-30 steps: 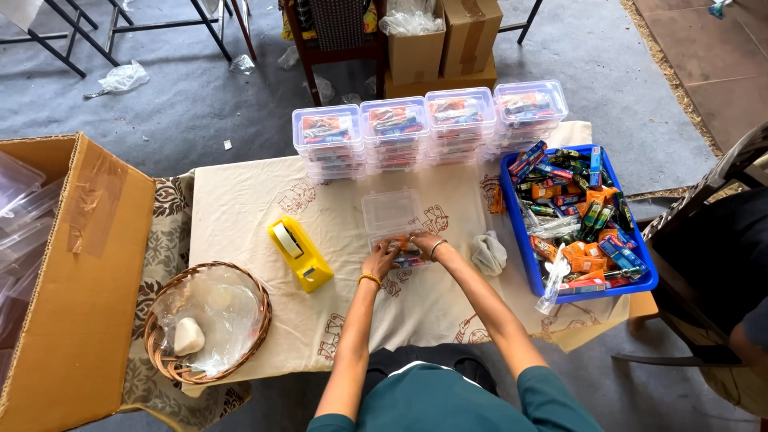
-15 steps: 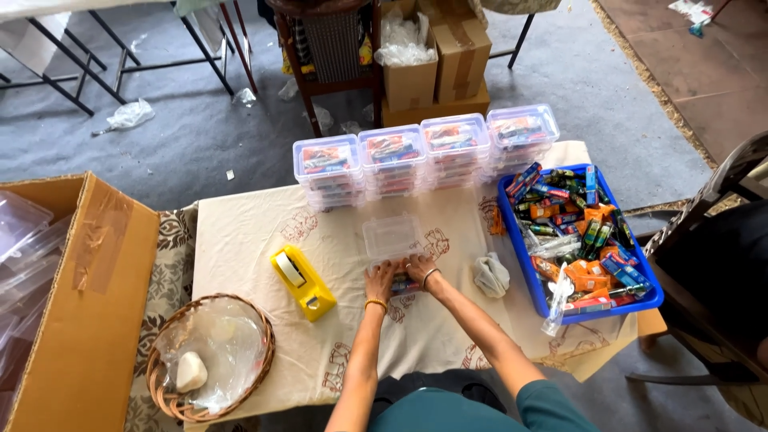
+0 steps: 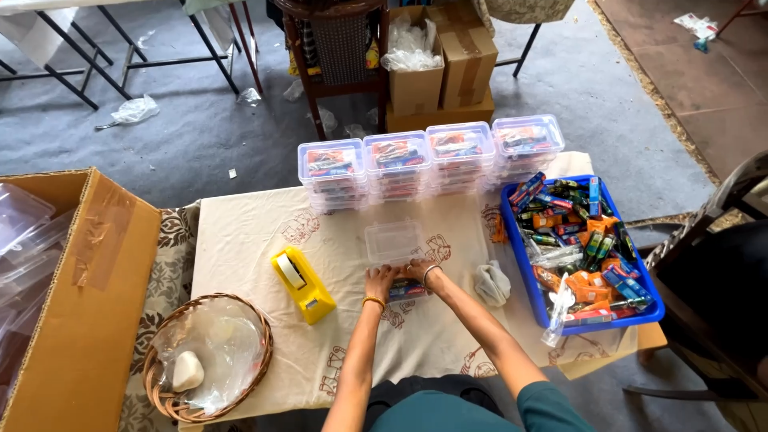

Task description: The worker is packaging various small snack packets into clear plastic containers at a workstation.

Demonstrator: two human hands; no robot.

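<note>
While both hands [image 3: 400, 277] clamp on clear plastic box [image 3: 394, 242], lid up, colourful packets inside.

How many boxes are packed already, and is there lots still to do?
Four stacks of filled clear boxes stand along the table's far edge. Both hands, left hand and right hand, press on a small box of packets, its clear lid lying behind it. The blue tray is heaped with loose packets.

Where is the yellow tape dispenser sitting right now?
In the head view, the yellow tape dispenser lies on the cloth-covered table, apart from the left hand on its left, just above the wicker basket.
</note>
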